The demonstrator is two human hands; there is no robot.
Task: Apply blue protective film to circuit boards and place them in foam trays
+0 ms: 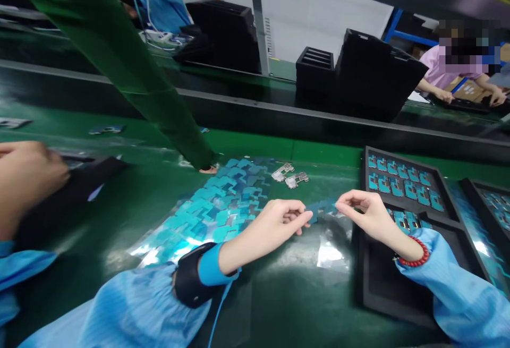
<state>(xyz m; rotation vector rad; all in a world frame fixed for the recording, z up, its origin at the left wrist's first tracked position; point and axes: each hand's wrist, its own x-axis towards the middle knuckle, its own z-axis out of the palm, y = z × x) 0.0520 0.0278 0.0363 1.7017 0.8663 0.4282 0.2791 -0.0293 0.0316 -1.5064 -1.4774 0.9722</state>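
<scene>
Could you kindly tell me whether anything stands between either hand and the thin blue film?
Nothing visible does: the thin blue film spans the gap between the fingertips of the left hand and the right hand. The nearby silvery metal parts lie farther back on the green tabletop, outside that gap.

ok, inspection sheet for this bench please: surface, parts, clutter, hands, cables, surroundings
Surface: green worktop, glossy, reflecting light
Parts: thin blue film, centre; teal cutouts, left; two metal pieces, beyond; black tray with teal boards, right
Clutter: loose board, rear left
Hands: left hand at blue film's left end, grip unclear; right hand pinches its right end
Cables: blue cord at left wristband; white cables, rear left
Surroundings: black containers, rear; another person's hand, far left; co-worker, far right
</scene>
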